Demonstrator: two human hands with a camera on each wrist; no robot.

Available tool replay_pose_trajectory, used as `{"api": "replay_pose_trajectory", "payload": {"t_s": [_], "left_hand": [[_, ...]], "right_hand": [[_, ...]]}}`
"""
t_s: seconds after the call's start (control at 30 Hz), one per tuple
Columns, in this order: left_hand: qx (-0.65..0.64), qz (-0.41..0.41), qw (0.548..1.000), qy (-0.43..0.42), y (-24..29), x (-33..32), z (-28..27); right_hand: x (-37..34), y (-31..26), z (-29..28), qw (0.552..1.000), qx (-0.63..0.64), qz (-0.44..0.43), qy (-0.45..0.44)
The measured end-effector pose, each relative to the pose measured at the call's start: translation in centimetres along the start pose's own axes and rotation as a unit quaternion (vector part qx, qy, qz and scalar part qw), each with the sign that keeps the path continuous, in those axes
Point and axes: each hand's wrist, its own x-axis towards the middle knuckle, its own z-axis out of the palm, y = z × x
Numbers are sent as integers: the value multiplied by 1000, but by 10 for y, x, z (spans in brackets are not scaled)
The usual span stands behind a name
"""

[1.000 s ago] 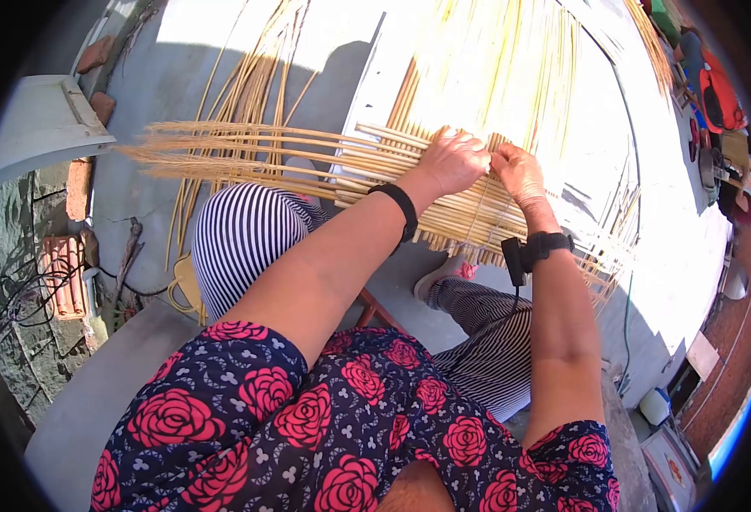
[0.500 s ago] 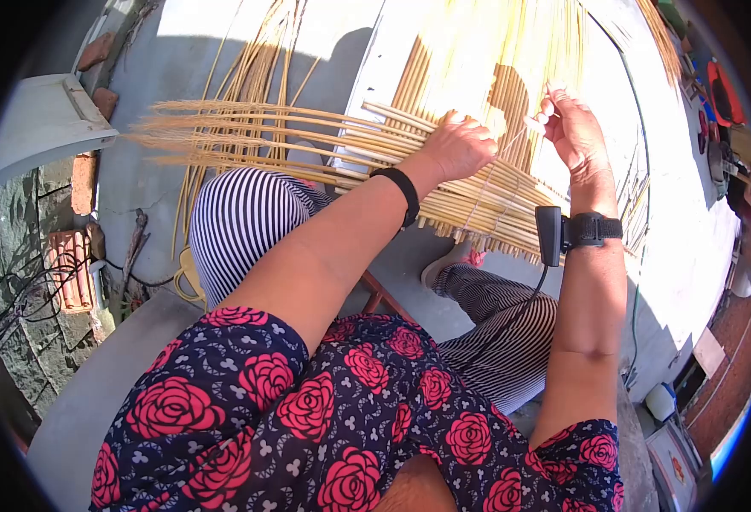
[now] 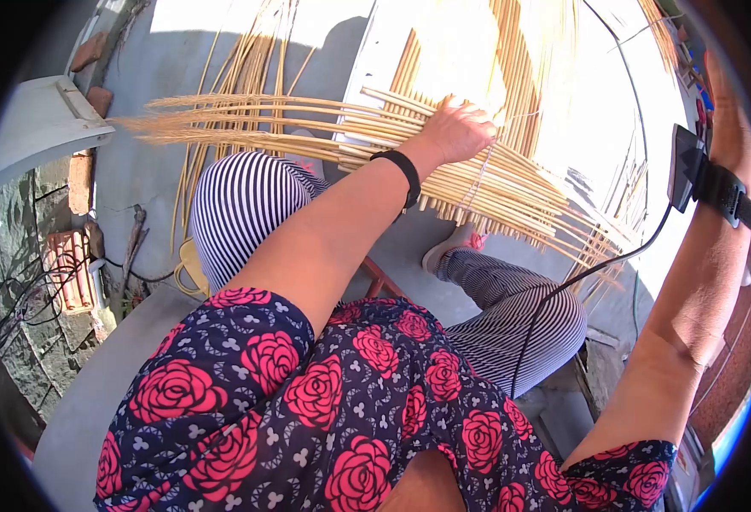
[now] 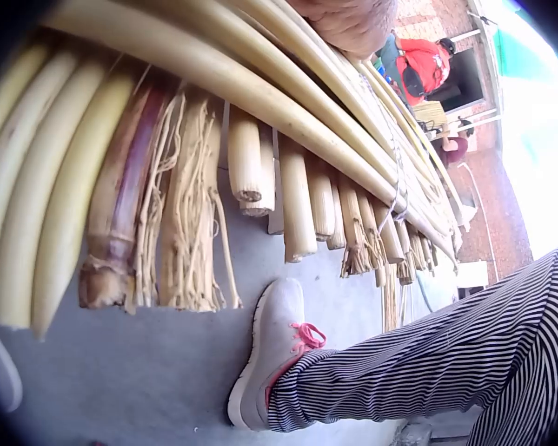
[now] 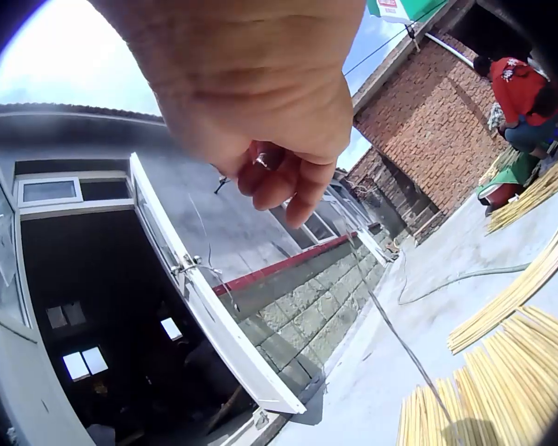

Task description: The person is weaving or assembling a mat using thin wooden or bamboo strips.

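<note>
My left hand (image 3: 459, 132) grips the top layer of pale reed stalks (image 3: 375, 141), which lie crosswise over a mat of long reeds (image 3: 520, 77). A thin twisted string (image 3: 480, 175) binds these stalks just beside that hand. In the left wrist view, the hand (image 4: 349, 23) shows partly above the cut stalk ends (image 4: 298, 204). My right hand (image 3: 727, 119) is stretched far out to the right, away from the stalks. In the right wrist view, its curled fingers hold a cord (image 5: 391, 325) that runs down toward the reeds.
More feathery reeds (image 3: 256, 68) lie on the concrete at the left. A dark hose (image 3: 627, 77) curves along the right. Another person in red (image 5: 525, 93) crouches by more reeds. White doors (image 5: 205, 307) stand at a building.
My right hand has swung from beside the left hand out to the far right, drawing the cord out. The left hand has stayed on the stalks, which tilt slightly more.
</note>
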Motion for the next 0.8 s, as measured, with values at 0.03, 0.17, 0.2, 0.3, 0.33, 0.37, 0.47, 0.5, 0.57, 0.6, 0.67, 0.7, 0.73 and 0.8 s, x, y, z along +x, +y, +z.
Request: {"api": "replay_pose_trajectory", "payload": {"t_s": [0.03, 0.17, 0.2, 0.3, 0.33, 0.37, 0.47, 0.5, 0.57, 0.6, 0.67, 0.7, 0.73, 0.8], "left_hand": [[3, -3, 1000, -20, 0, 1, -1], [15, -5, 999, -40, 0, 3, -2], [15, -9, 998, -55, 0, 3, -2], [21, -7, 1000, -2, -5, 2, 10], [21, -11, 1000, -4, -2, 2, 10], [27, -9, 999, -41, 0, 2, 1], [25, -22, 997, -63, 0, 2, 4], [20, -23, 997, -65, 1, 2, 3], [11, -26, 997, -70, -1, 3, 3], [22, -23, 998, -62, -2, 3, 5], [42, -18, 998, -51, -4, 1, 10], [49, -19, 997, -47, -4, 1, 14], [58, -20, 997, -44, -5, 1, 15], [62, -17, 997, -45, -7, 2, 16]], "right_hand": [[-11, 13, 4, 999, -12, 37, -17], [-127, 82, -2, 966, -25, 220, -135], [-163, 98, -7, 948, 4, 283, -145], [-265, 117, 3, 902, -27, 429, -49], [-289, 116, 9, 881, -54, 467, -43], [-315, 130, 5, 882, -55, 463, -65], [-348, 146, 5, 884, -181, 404, -149], [-352, 147, 4, 877, -244, 373, -179], [-359, 155, 2, 888, -220, 380, -137], [-361, 159, 2, 892, -206, 385, -118], [-367, 164, 2, 888, -251, 355, -151], [-367, 166, 2, 885, -273, 339, -167], [-367, 166, 2, 880, -290, 330, -178], [-364, 159, 4, 871, -323, 314, -199]]}}
